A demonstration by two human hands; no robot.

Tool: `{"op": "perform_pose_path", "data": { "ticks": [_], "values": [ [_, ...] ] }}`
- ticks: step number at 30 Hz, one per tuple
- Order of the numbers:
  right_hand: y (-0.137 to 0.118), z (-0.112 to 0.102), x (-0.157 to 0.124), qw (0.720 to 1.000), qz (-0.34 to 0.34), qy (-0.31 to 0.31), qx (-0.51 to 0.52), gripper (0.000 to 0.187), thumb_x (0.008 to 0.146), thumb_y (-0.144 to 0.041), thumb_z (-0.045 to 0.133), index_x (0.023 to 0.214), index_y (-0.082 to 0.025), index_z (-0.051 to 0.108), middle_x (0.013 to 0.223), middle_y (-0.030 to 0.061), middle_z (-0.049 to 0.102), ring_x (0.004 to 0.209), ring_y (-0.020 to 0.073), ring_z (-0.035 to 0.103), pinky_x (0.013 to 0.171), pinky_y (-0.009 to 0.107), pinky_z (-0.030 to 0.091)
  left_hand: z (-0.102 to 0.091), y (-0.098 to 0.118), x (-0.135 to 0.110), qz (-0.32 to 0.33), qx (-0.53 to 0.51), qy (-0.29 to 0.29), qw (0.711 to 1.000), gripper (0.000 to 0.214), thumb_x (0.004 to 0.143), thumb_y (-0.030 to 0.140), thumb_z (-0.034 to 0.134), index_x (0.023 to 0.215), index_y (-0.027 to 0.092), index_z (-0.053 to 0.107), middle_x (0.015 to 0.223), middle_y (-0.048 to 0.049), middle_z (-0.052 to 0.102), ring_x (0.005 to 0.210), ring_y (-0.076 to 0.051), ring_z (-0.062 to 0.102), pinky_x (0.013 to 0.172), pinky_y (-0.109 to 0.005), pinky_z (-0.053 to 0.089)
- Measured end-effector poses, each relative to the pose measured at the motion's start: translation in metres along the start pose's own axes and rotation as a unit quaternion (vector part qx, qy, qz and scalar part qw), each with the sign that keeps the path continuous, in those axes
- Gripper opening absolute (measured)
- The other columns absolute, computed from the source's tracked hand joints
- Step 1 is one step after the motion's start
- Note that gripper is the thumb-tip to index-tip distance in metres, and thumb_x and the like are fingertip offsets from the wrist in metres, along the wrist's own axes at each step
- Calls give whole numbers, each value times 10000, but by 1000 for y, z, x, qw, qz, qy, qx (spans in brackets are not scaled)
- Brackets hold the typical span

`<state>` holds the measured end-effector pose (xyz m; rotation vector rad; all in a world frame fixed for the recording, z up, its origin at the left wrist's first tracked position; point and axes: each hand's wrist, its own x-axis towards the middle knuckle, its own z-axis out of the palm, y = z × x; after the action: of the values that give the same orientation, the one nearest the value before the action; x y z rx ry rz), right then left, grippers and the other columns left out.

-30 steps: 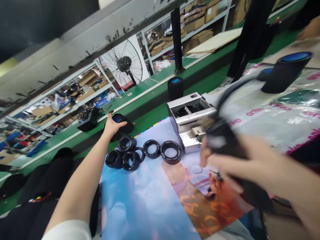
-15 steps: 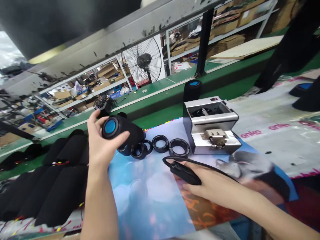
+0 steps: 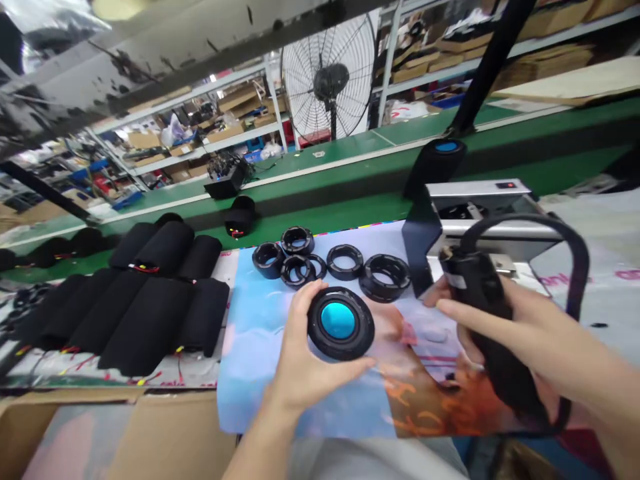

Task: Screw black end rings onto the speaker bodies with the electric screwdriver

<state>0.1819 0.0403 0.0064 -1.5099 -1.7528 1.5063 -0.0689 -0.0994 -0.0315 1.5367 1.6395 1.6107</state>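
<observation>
- Left hand (image 3: 300,360) wraps a black speaker (image 3: 341,323) from below, thumb on its near side and fingers on the far side, blue end cap facing the camera, just above the printed mat (image 3: 260,360).
- Right hand (image 3: 505,333) is closed around a black tool (image 3: 480,293); a black cable (image 3: 575,267) loops from the tool's top round to the right.
- Speaker and tool sit near each other, not touching.
- Black rings (image 3: 330,263) lie in a cluster on the mat just beyond the speaker.
- Metal box (image 3: 480,207) stands behind the tool, with another speaker (image 3: 435,167) upright beyond it on the green belt (image 3: 350,193).
- Black sleeves (image 3: 145,300) lie in rows left of the mat.
- Fan (image 3: 330,80) stands behind the belt.
</observation>
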Motion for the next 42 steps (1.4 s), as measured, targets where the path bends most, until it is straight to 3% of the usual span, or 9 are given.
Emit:
{"op": "perform_pose_path", "data": {
  "ticks": [5,11,15,18,21,26,30,34,42],
  "values": [
    [-13,-2,2,995,-40,75,-55,582,681,-698,799,994,-244,612,556,-24,620,477,210,586,484,318,505,12,-8,-4,-32,-105,-14,994,1154,617,495,1049,1562,397,395,1551,-83,562,1387,-324,644,1159,-448,534],
    [-27,15,22,978,-98,37,-182,824,758,-492,762,1510,-249,530,876,9,766,540,211,672,539,326,560,-16,-2,11,-67,-111,-169,977,1160,735,232,952,1661,440,284,1788,-52,314,1641,-362,360,1319,-527,373],
    [-39,31,40,959,-119,26,-255,784,771,-239,800,1520,-232,571,1197,92,779,1038,308,778,928,361,612,-20,0,18,-127,-107,-197,966,1260,618,331,1050,1635,390,309,1713,-114,438,1601,-402,422,1308,-586,375],
    [-44,42,49,949,-111,31,-293,803,829,-170,769,1588,-186,509,1238,144,772,1170,351,749,1052,412,570,-11,1,14,-162,-102,-172,966,1302,477,448,1100,1577,327,413,1641,-150,495,1539,-445,489,1280,-609,407],
    [-45,50,54,945,-111,33,-306,776,860,-133,715,1599,-134,478,1257,183,763,1201,360,740,1053,418,565,-5,1,12,-153,-108,-160,969,1322,392,493,1111,1535,299,475,1647,-163,461,1492,-464,529,1286,-633,388],
    [-47,45,49,948,-125,56,-286,713,829,-193,726,1514,-154,533,1227,149,770,1133,334,756,961,378,590,-16,6,22,-130,-124,-240,954,1325,530,389,1081,1633,328,348,1661,-165,476,1535,-450,493,1259,-650,431],
    [-60,27,14,962,-124,88,-226,756,795,-466,768,1474,-238,524,931,32,785,802,285,772,737,356,613,-16,13,33,-107,-137,-280,944,1167,560,319,1061,1567,302,472,1577,-156,594,1419,-427,622,1215,-621,489],
    [-70,19,-35,967,-154,90,-180,744,598,-571,836,1287,-351,661,909,-7,781,753,302,759,624,366,619,3,16,33,-65,-146,-212,964,926,573,270,1023,1400,263,606,1349,-94,749,1251,-376,725,1124,-545,567],
    [-46,52,-52,908,-222,101,-340,705,732,-614,841,1380,-405,656,1342,29,706,779,310,768,603,391,596,16,17,22,-46,-83,-198,976,919,643,344,988,1463,251,584,1474,-113,677,1343,-406,657,1179,-567,509]
  ]
}}
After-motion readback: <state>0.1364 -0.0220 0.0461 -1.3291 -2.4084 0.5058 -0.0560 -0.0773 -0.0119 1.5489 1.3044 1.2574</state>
